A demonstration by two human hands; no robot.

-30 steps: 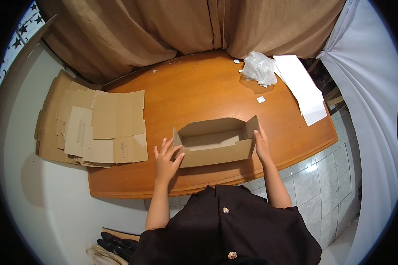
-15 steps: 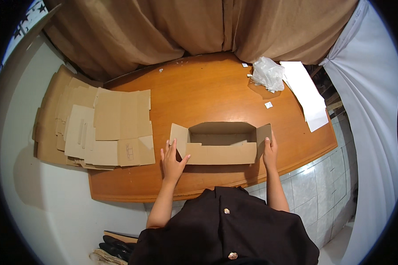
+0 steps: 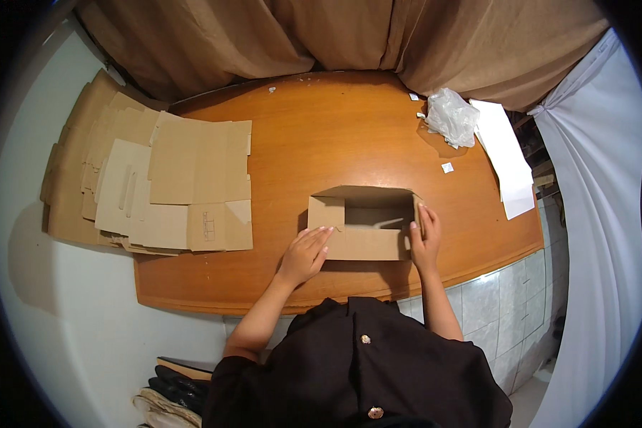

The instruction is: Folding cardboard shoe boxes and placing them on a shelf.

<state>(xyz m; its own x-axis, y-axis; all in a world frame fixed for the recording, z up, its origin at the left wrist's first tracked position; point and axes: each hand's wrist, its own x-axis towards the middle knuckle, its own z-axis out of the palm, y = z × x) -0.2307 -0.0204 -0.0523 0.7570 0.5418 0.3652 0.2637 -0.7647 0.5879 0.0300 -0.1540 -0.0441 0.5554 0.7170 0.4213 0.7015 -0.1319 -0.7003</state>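
One rectangular brown cardboard box [image 3: 374, 246] stands part-folded: left flap [image 3: 326, 212] in, beneath your extended left hand [image 3: 304, 255]; right flap [image 3: 416, 207], not yet in, pinched by your right hand [image 3: 426, 241].

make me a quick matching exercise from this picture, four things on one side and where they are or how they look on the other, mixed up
1. cardboard box
2. flat cardboard stack
3. plastic bag
4. long sheets

A. crumpled and translucent
B. at the left end of the table
C. white, by the table's right edge
D. between left hand and right hand

Pairs: 1-D, 2-B, 3-A, 4-C
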